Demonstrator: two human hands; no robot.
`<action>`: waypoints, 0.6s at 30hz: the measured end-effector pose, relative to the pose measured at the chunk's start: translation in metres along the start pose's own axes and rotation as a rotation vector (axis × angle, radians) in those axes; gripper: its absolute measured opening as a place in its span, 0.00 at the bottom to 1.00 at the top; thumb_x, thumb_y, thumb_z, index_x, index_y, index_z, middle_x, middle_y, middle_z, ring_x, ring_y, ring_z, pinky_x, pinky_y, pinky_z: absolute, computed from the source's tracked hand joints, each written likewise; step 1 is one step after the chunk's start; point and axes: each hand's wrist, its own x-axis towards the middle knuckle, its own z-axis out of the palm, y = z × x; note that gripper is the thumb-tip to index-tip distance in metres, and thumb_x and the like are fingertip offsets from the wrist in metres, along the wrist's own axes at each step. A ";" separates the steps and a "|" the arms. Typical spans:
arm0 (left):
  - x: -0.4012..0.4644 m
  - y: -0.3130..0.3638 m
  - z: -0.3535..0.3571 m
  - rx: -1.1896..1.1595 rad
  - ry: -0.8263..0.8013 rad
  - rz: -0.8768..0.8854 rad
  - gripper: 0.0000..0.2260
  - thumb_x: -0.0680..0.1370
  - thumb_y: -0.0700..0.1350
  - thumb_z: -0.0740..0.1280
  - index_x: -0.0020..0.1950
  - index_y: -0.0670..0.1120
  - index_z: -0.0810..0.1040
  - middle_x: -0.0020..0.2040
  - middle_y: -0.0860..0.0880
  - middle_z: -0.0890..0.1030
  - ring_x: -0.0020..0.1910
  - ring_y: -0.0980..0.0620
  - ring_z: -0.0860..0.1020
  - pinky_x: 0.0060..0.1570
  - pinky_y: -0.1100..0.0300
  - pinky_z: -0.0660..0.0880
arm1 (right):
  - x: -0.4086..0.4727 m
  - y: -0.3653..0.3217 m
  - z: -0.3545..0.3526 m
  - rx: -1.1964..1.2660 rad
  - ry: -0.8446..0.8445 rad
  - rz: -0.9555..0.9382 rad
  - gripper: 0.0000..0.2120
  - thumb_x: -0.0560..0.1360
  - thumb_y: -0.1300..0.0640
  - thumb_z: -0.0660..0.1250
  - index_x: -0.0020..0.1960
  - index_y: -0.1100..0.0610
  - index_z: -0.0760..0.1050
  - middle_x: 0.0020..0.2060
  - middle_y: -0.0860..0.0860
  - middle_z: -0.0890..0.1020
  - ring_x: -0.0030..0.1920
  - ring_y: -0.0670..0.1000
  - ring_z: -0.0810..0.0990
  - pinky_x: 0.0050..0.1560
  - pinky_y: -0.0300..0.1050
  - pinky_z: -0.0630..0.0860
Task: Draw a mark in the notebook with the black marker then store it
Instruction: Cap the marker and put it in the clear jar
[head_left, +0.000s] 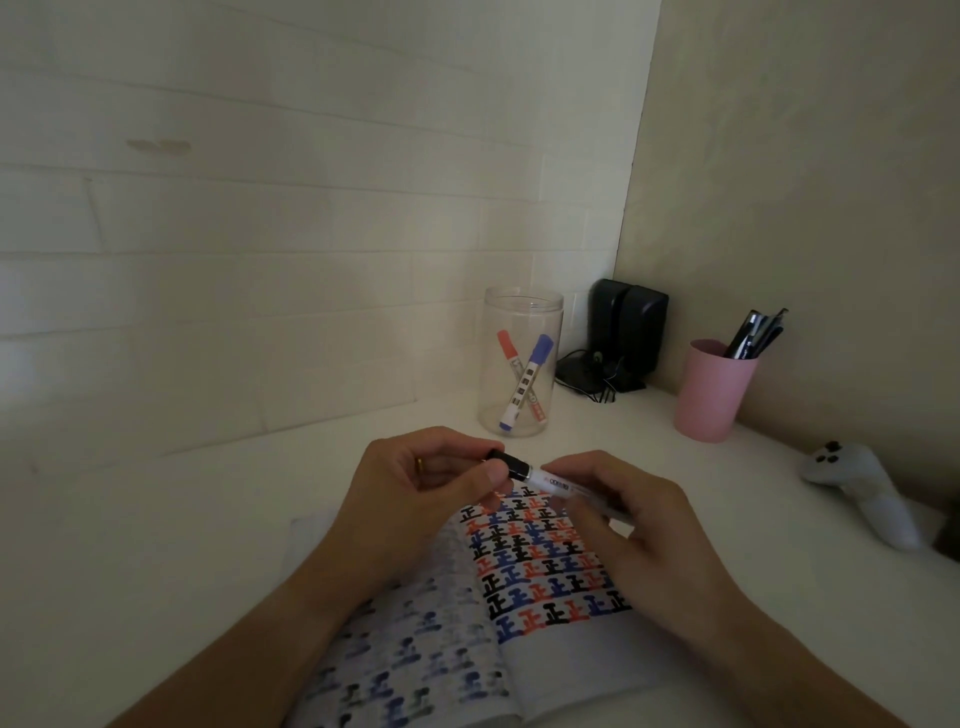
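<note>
An open notebook (550, 660) lies on the white desk, its right page filled with rows of black, red and blue marks. Above its top edge both hands hold the black marker (545, 478), which lies level between them. My left hand (421, 493) pinches its black cap between thumb and fingers. My right hand (623, 525) grips the white barrel. The cap sits on the marker. A clear jar (522, 312) behind the hands holds a red and a blue marker.
A pink cup (711, 395) with dark pens stands at the right. Black speakers (628, 332) with cables sit in the corner. A white toy-like object (862, 488) lies at the far right. Walls close the desk at back and right.
</note>
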 end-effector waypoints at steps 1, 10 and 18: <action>0.000 0.000 0.000 0.011 -0.011 0.002 0.07 0.73 0.38 0.74 0.51 0.42 0.86 0.41 0.46 0.89 0.39 0.45 0.87 0.43 0.59 0.83 | 0.000 0.000 0.000 -0.027 0.000 -0.008 0.12 0.78 0.60 0.68 0.57 0.46 0.81 0.46 0.40 0.85 0.44 0.46 0.82 0.42 0.34 0.75; -0.009 0.000 0.005 0.042 -0.346 0.051 0.10 0.78 0.39 0.69 0.59 0.42 0.84 0.53 0.46 0.88 0.54 0.47 0.86 0.55 0.53 0.82 | -0.002 -0.011 0.001 -0.328 -0.014 0.099 0.40 0.64 0.16 0.50 0.28 0.54 0.70 0.22 0.49 0.72 0.24 0.46 0.69 0.28 0.45 0.66; -0.005 -0.006 -0.001 0.701 -0.193 0.189 0.13 0.81 0.57 0.62 0.62 0.59 0.81 0.55 0.62 0.84 0.55 0.63 0.80 0.58 0.57 0.77 | -0.006 -0.019 0.001 -0.446 0.068 -0.018 0.36 0.66 0.23 0.59 0.21 0.56 0.65 0.15 0.47 0.60 0.17 0.45 0.58 0.22 0.41 0.57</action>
